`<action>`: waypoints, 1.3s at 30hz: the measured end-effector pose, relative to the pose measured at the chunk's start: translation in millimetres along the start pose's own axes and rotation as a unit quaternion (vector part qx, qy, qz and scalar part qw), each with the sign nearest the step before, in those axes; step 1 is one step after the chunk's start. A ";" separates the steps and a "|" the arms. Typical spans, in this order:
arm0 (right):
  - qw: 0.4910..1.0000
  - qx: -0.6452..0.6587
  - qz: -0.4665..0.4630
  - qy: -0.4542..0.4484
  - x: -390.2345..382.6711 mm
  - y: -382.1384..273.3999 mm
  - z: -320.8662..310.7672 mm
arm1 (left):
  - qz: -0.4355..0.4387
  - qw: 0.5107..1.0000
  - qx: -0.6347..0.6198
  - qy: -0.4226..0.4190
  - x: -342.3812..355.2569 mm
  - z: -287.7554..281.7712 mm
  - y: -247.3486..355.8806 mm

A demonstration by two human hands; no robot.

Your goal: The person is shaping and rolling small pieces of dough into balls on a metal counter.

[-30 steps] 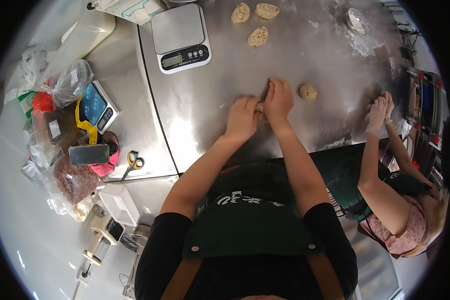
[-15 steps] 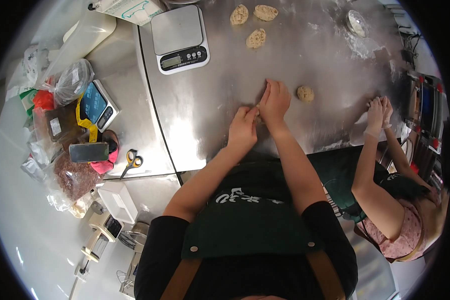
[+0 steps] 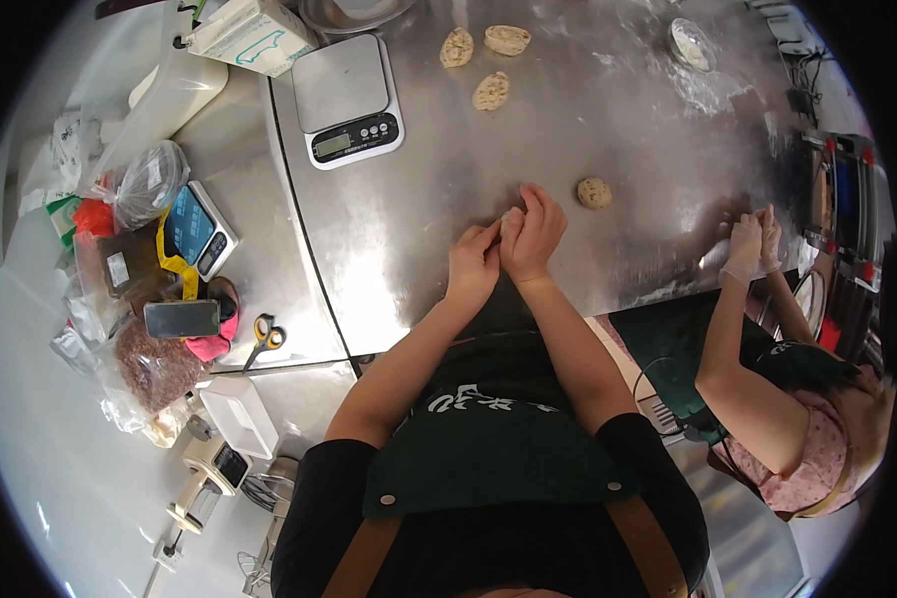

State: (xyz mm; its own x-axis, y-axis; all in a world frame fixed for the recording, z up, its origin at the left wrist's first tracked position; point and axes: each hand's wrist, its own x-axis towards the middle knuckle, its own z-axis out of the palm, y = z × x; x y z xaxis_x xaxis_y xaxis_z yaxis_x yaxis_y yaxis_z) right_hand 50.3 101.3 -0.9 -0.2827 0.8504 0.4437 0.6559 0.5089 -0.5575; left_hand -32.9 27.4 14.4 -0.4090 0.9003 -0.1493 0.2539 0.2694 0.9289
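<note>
My left hand [image 3: 473, 261] and my right hand [image 3: 531, 233] meet over the near edge of the steel worktable [image 3: 419, 169], fingers curled around a small, mostly hidden piece of dough [image 3: 508, 221]. A speckled dough ball [image 3: 594, 193] sits just beyond my right hand. Farther back lie three flattened dough pieces [image 3: 456, 48] beside a digital scale [image 3: 341, 85].
Left are bags [image 3: 154, 364], a second scale [image 3: 194, 224], a phone [image 3: 182, 319], scissors [image 3: 265, 339] and a white tray [image 3: 237, 414]. A co-worker's gloved hands [image 3: 752, 239] are at the right, near a rack [image 3: 842, 209]. A dish [image 3: 690, 45] stands at the back right.
My hands, still together, have moved slightly toward the lower left and come nearer the table edge. The co-worker's gloved hands have shifted down and toward me. The view has shifted slightly.
</note>
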 end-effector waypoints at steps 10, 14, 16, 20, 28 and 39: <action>0.997 -0.078 0.014 -0.022 12.0 24.5 7.5 | 0.081 0.992 0.057 -0.072 35.4 -9.2 -7.0; 0.992 -0.063 0.104 -0.012 14.9 3.3 7.0 | 0.076 0.989 0.078 -0.103 30.1 -6.0 -6.3; 0.989 -0.050 0.139 0.002 16.1 -7.7 11.0 | 0.048 0.990 0.087 -0.103 22.7 -1.7 -1.1; 0.980 -0.095 0.177 -0.002 13.4 -4.2 12.7 | 0.034 0.991 0.093 -0.090 7.7 -2.9 10.8; 0.983 -0.106 0.146 -0.022 -0.1 13.7 10.5 | 0.027 0.990 0.097 -0.101 54.4 -2.9 -6.9; 0.637 0.374 0.666 -0.101 -22.8 -15.5 -52.6 | 0.133 0.914 0.257 -0.286 60.3 -13.4 22.6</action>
State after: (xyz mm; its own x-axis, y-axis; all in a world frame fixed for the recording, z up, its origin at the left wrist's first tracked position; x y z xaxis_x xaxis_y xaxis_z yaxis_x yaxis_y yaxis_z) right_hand 83.4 67.1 34.5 0.0432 0.5551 -0.8307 -0.0878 -0.8261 -0.5566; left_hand -63.5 83.1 31.0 0.2141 0.9492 -0.2307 0.7153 0.0085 0.6988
